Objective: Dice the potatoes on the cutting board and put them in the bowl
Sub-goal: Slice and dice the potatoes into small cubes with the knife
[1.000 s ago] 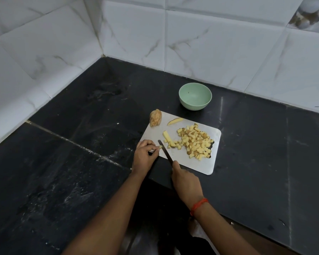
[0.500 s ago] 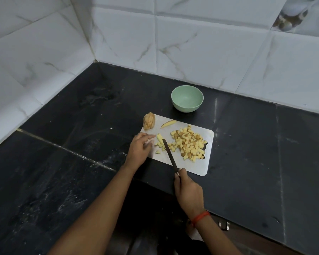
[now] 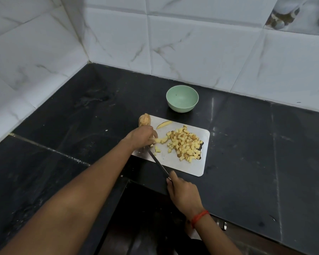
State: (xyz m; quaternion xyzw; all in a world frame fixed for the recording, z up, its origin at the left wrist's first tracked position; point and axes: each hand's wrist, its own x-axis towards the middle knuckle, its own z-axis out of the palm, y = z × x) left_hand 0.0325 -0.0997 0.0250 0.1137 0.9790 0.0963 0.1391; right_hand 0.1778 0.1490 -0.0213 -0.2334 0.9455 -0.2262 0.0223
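A white cutting board [image 3: 175, 163] lies on the black counter. On its right half is a pile of diced potato [image 3: 186, 144]. A potato half [image 3: 145, 119] sits at the board's far left corner, with a thin potato slice [image 3: 164, 124] beside it. My left hand [image 3: 141, 136] is over the board's left part, fingers bent down beside a short row of cut pieces [image 3: 161, 140]; whether it pinches any is hidden. My right hand [image 3: 181, 194] grips the handle of a knife [image 3: 157, 162], whose tip lies under my left hand. The green bowl [image 3: 181, 107] stands empty behind the board.
White marble tile walls [image 3: 191, 52] close the counter at the back and left, meeting in a corner. The counter's front edge [image 3: 155, 186] runs just under my right hand, with a dark recess below it. Bare black stone [image 3: 265, 153] spreads to the right of the board.
My left hand moved further onto the board, toward the potato half and the cut row. The knife swung left, its tip now under that hand. The camera tilted slightly.
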